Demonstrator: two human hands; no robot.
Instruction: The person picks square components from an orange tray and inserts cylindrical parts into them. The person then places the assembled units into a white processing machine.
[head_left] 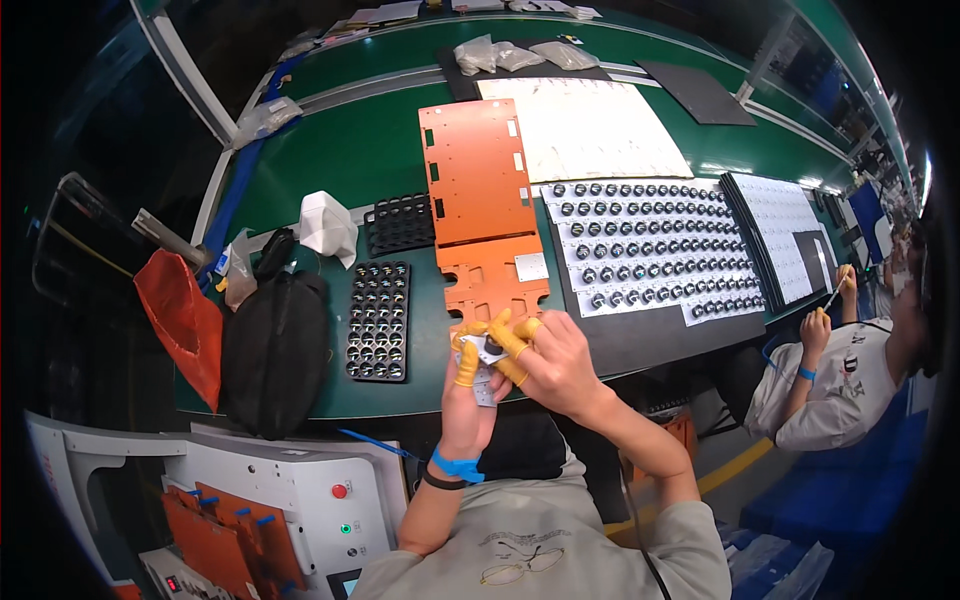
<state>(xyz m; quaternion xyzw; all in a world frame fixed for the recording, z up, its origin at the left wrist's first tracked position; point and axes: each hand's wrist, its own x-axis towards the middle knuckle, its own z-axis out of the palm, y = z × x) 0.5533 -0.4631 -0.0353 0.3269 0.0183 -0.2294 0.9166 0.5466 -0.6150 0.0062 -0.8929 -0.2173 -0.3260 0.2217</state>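
White plate (474, 346) and dark round piece (493, 346): both lie between your two hands, just above the near edge of the table (280, 185). Your left hand (466, 400) is closed on the plate from the 7 o'clock side. Your right hand (555, 362) comes in from 4 o'clock, fingers bent against the round piece; whether they pinch it or only rest on it cannot be told. A pale strip (485, 391) shows at 6 o'clock; its attachment is hidden.

The step appears to be fitting or checking the round piece. Brace the plate by its edges with your left fingers. Apply force squarely with your right, without tilting. Use only the yellow finger covers (467, 365) on the part, since bare skin would likely leave marks.

Work above the orange board (475, 195) at 12 o'clock, so that a dropped piece lands close. Avoid catching the filled black tray (378, 377) at 9 o'clock, or the white sheets (580, 262) of round parts at 2 o'clock, with your elbows.
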